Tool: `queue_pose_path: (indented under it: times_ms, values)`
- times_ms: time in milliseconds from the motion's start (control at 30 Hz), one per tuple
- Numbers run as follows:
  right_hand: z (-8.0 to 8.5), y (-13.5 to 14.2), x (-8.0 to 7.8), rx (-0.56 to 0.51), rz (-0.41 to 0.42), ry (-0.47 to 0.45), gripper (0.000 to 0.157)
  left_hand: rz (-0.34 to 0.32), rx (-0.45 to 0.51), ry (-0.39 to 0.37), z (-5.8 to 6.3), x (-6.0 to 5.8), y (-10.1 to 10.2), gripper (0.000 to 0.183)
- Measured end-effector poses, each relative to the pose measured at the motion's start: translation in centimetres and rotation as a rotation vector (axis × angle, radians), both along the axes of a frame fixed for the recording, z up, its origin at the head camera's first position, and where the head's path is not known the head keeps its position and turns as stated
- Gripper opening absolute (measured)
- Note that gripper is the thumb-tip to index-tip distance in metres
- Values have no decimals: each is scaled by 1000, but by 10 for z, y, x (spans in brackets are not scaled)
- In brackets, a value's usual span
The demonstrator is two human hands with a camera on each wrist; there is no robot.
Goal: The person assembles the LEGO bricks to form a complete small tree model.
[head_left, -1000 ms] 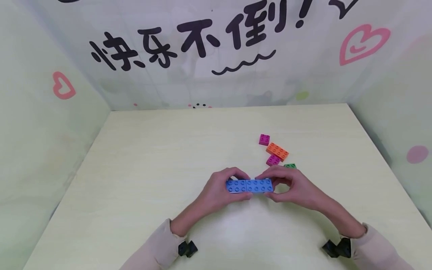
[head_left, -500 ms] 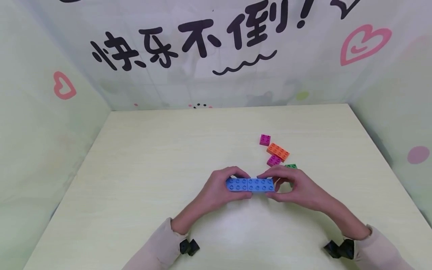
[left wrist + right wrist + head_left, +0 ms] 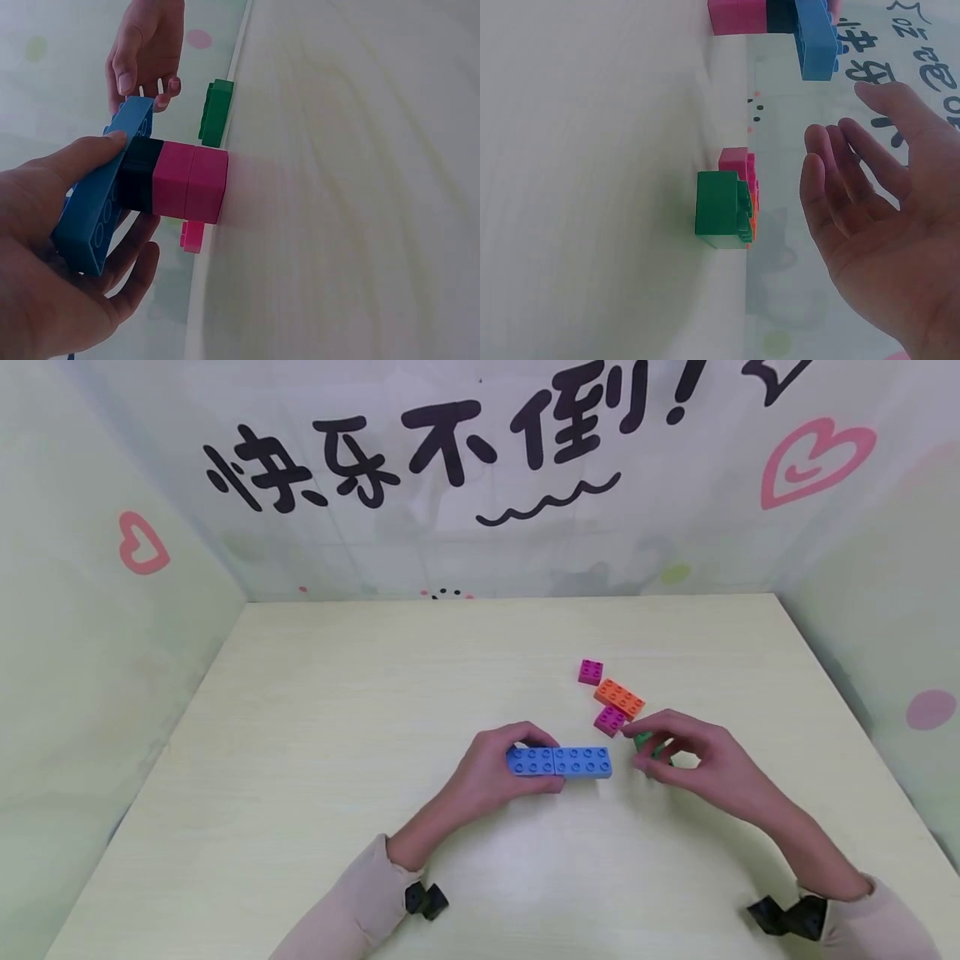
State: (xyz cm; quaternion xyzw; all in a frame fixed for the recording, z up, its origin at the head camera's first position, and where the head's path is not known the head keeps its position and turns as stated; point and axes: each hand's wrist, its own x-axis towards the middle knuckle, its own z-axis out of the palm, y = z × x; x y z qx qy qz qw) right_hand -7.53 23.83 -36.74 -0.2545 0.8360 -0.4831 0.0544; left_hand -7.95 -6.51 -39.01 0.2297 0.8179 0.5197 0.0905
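In the head view my left hand (image 3: 495,768) grips the left part of a row of two blue toy building bricks (image 3: 583,762), laid end to end with studs up. The left wrist view shows a dark brick (image 3: 140,176) under the blue row and two pink bricks (image 3: 191,180) below that, down at the tabletop. My right hand (image 3: 708,760) is apart from the row, fingers loosely bent and holding nothing. It is over a green brick (image 3: 718,204), which stands on the table below its fingers and is partly covered by them in the head view.
Beyond the hands, a magenta brick (image 3: 590,672), an orange brick (image 3: 619,698) and a second magenta brick (image 3: 611,720) lie on the pale tabletop (image 3: 360,693). Printed cloth walls (image 3: 420,543) bound the table at the back and sides.
My right hand has let go of the right end of the blue row and moved right, over the green brick. My left hand still grips the row.
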Motion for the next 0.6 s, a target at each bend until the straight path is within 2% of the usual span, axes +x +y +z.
queue_pose_path:
  times_ms: [100,200,367,600]
  values:
    - [2,3,-5,21,-55,25,38,-3,-5,-2,0,0,0,40]
    - [4,4,-12,73,-153,46,35,-3,-1,-2,0,1,1,40]
    - [6,1,-26,133,-306,30,36,2,21,-7,-2,1,-1,40]
    - [-2,0,-42,175,-386,-29,42,0,44,-22,-1,3,-1,40]
